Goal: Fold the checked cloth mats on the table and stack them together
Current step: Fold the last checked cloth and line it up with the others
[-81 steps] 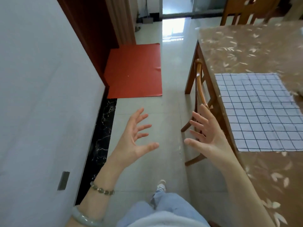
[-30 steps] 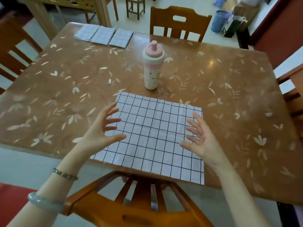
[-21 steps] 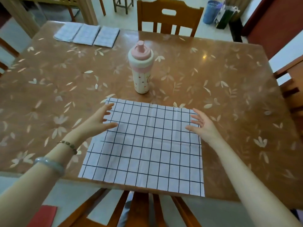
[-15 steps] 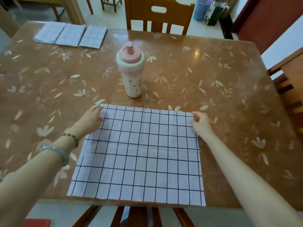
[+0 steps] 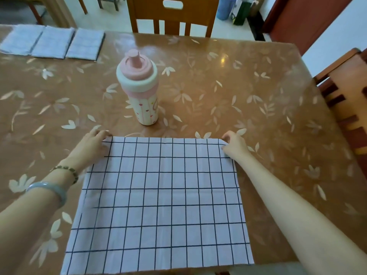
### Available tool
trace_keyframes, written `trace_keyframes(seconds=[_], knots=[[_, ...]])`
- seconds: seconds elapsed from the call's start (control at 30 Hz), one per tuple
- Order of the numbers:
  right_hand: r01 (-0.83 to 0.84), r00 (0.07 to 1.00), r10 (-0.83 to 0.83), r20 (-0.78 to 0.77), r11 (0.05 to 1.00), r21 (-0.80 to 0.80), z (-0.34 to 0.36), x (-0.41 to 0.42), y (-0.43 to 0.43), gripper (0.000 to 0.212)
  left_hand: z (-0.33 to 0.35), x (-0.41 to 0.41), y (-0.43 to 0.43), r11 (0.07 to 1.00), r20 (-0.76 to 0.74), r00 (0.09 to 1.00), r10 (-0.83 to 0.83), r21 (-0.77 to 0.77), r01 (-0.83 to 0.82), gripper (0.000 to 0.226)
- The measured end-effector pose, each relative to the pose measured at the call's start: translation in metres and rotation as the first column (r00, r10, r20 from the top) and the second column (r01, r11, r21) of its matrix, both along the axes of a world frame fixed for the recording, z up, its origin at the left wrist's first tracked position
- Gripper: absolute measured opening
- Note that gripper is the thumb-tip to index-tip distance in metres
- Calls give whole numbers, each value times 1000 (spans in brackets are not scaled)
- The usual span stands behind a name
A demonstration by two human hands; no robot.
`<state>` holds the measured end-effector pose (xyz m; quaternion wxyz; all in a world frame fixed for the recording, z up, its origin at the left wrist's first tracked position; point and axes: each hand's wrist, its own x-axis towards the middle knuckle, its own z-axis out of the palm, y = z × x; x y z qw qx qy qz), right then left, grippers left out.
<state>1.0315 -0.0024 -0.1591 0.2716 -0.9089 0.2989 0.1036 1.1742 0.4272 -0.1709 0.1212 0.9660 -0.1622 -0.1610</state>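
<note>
A white checked cloth mat (image 5: 160,201) with dark grid lines lies flat on the table in front of me, its near edge at the table's front edge. My left hand (image 5: 92,144) pinches the mat's far left corner. At the far right corner my right hand (image 5: 235,144) pinches the cloth too. Three folded checked mats (image 5: 53,44) lie side by side at the table's far left.
A pink-and-white bottle (image 5: 140,90) stands upright just beyond the mat's far edge. The brown table (image 5: 248,100) has a leaf-patterned cover. One wooden chair (image 5: 172,16) stands at the far side and another chair (image 5: 349,92) at the right.
I turned from the floor toward the table and leaned in. Both hands went from hovering open over the mat to its far corners and closed on them.
</note>
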Motion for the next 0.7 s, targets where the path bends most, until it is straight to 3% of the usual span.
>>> trace_keyframes(seconds=[0.13, 0.2, 0.4, 0.53, 0.7], knots=[[10, 984, 6, -176, 996, 92, 15, 9, -7, 9, 11, 5, -8, 998, -16, 1000, 15, 63, -14, 9], [19, 984, 5, -179, 991, 129, 19, 10, -9, 7, 14, 7, -5, 999, -25, 999, 47, 24, -46, 11], [73, 990, -98, 100, 971, 229, 39, 6, -11, 6, 47, 1, 9, 969, -12, 981, 192, -155, -192, 17], [11, 967, -68, 247, 974, 227, 68, -10, -12, 5, 84, -11, 24, 961, 20, 986, 163, -232, -154, 23], [24, 914, -176, 366, 923, 383, 100, -57, -8, 13, 126, -44, 48, 933, 12, 997, 79, -354, -69, 19]])
